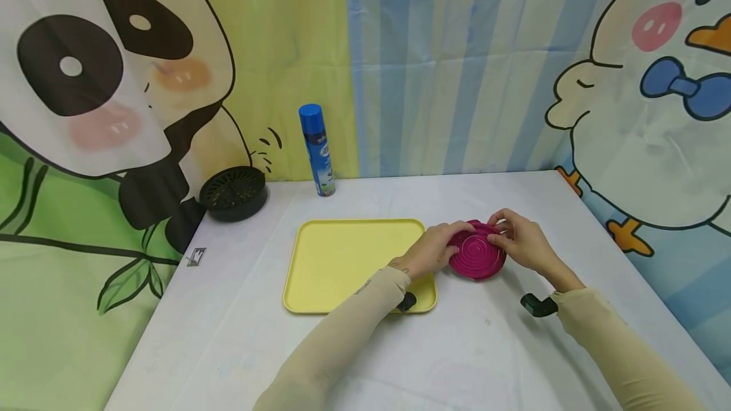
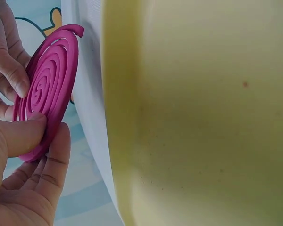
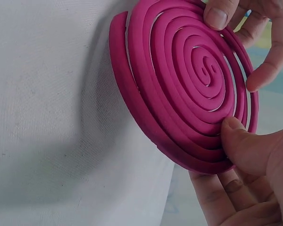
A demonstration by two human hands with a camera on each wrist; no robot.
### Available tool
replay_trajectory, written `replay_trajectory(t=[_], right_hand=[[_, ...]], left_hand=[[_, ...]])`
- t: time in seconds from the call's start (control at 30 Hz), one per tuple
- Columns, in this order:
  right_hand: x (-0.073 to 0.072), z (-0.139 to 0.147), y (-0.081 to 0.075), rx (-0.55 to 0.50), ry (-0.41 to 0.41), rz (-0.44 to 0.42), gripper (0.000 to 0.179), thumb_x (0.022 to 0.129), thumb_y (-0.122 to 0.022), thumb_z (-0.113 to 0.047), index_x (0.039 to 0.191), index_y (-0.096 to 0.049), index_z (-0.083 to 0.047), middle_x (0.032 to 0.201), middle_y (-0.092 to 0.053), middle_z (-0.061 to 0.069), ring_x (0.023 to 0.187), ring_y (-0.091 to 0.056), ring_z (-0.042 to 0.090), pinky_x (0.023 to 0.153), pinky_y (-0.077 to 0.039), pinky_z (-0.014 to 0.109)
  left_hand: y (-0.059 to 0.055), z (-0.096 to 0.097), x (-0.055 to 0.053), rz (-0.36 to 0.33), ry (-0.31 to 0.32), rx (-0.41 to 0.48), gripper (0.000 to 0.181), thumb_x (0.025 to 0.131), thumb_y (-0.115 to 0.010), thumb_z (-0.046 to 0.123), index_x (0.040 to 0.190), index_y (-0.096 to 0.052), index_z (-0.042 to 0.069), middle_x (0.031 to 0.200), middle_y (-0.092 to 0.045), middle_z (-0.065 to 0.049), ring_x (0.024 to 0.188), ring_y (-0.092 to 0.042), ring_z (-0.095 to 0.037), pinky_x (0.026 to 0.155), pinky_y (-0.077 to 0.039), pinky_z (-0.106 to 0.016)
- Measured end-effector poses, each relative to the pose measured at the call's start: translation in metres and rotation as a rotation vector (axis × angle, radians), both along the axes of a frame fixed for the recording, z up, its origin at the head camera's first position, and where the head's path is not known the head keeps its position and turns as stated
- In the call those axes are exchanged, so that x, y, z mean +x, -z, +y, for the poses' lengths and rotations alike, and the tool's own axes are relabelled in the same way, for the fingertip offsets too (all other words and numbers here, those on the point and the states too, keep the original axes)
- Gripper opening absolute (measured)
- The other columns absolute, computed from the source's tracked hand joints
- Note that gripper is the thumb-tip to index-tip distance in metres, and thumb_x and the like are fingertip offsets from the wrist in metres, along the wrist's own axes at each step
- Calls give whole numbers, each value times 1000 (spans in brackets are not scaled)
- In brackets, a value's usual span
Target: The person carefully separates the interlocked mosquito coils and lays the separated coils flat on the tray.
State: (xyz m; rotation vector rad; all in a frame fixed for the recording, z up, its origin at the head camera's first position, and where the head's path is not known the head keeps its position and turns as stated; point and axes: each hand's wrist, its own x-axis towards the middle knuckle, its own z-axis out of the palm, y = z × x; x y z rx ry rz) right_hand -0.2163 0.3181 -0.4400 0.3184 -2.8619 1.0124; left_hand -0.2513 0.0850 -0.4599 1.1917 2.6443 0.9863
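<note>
A magenta mosquito coil (image 1: 477, 254), a flat spiral with two small ends curled into each other at its centre, is tilted up over the white table, just right of the yellow tray. My left hand (image 1: 429, 251) grips its left edge. At the upper right edge my right hand (image 1: 524, 243) pinches it. In the right wrist view the right thumb (image 3: 247, 143) lies on the coil's face, with other fingers behind the rim. The left wrist view shows the left thumb (image 2: 26, 134) on the same face. One outer end of the spiral stands slightly apart.
The yellow tray (image 1: 354, 265) lies flat at mid-table, partly under the left forearm. A black round slotted holder (image 1: 234, 194) sits at the back left corner. A blue spray can (image 1: 317, 151) stands upright near the back edge, against a cartoon-print curtain (image 1: 491, 68).
</note>
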Motion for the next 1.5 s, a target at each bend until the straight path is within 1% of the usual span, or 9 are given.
replay_trajectory(t=[0.23,0.57,0.77,0.93,1.07,1.13,1.23,1.37,1.5], right_hand=[[1,-2,0,8,18,29,29,92,-73,-5,115,-57,-4,109,-72,26,95,-72,39,71,-63,35],[0,-3,4,-3,39,104,26,91,-74,-3,112,-58,-4,105,-73,24,94,-73,40,69,-63,36],[0,-3,7,-3,48,127,25,90,-75,-4,110,-59,-4,102,-74,24,92,-73,39,69,-63,37],[0,-5,9,-2,50,165,24,90,-75,-3,107,-60,-5,101,-74,22,91,-73,39,70,-63,41],[0,-6,9,2,55,193,23,88,-76,-2,105,-60,-5,99,-73,20,89,-74,38,70,-62,44],[0,-7,9,6,59,200,23,88,-76,-2,104,-60,-5,98,-74,20,89,-74,38,70,-62,41],[0,-7,9,10,67,198,23,88,-77,-3,102,-59,-5,96,-74,19,87,-74,36,67,-61,28],[0,-7,10,10,71,192,23,88,-77,-4,101,-58,-5,93,-74,17,85,-73,34,66,-50,11],[0,-6,10,12,69,191,23,88,-77,-4,101,-58,-6,93,-74,17,85,-73,34,67,-51,12]], left_hand=[[3,-1,-2,-8,5,86,50,98,-63,5,141,-44,23,135,-64,-1,121,-61,-9,105,-46,-19],[6,-2,-3,-28,-10,149,52,99,-62,4,143,-40,22,126,-68,-4,98,-62,-4,87,-50,-11],[7,-2,-2,-33,-9,160,52,99,-60,3,142,-38,21,112,-70,-4,81,-59,-5,71,-48,-8],[6,-3,-1,-25,-14,174,53,99,-60,1,142,-37,21,92,-66,0,69,-53,-5,60,-44,-10],[4,-3,0,-22,-28,172,52,99,-60,3,143,-37,18,84,-62,2,65,-52,-5,57,-43,-11],[4,-3,0,-25,-41,160,52,99,-61,5,144,-37,16,83,-61,2,65,-52,-5,57,-43,-11],[4,-3,1,-39,-53,151,52,99,-61,6,144,-37,15,82,-61,0,65,-52,-5,57,-44,-11],[5,-4,1,-47,-36,163,52,99,-58,5,145,-36,19,82,-61,1,64,-51,-4,56,-42,-10],[6,-4,0,-43,-26,171,53,99,-57,4,145,-36,21,83,-62,3,64,-50,-3,56,-42,-10]])
